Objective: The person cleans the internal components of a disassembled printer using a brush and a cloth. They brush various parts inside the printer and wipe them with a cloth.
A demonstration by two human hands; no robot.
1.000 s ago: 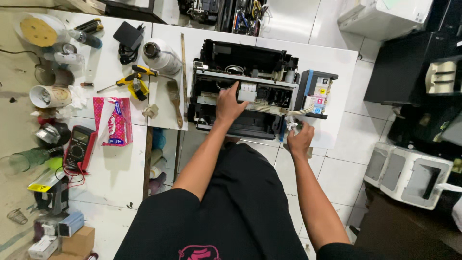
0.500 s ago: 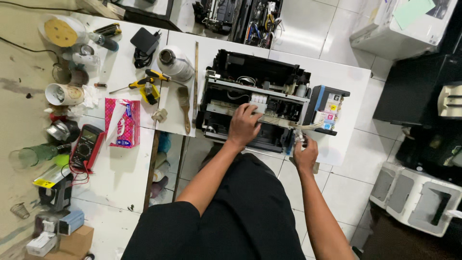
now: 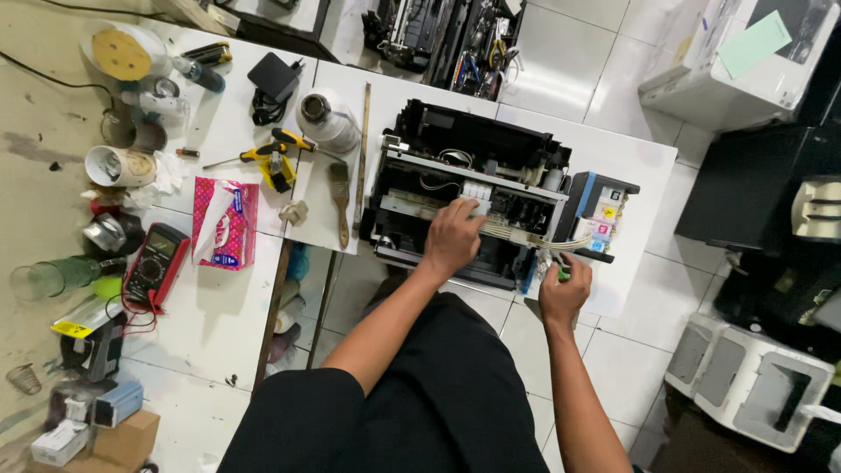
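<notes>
An opened black printer [image 3: 491, 166] with its cover off lies on a white board on the tiled floor. My left hand [image 3: 452, 238] rests on the white carriage part inside it, fingers curled over the ribbon cable. My right hand [image 3: 563, 289] sits at the printer's front right corner, closed around a small green-handled tool. An ink tank block [image 3: 601, 219] with coloured labels hangs on the printer's right side. My legs in black cloth fill the lower middle.
On the left floor lie a paintbrush [image 3: 340, 197], a yellow screwdriver [image 3: 263, 153], a red multimeter [image 3: 156, 263], a pink tissue pack [image 3: 225, 223], a tape roll [image 3: 326, 118] and cups. Other printers [image 3: 749, 381] stand at the right and back.
The view has shifted, so the printer sits lower and more central. My left hand stays on the carriage. My right hand has stayed at the front right corner.
</notes>
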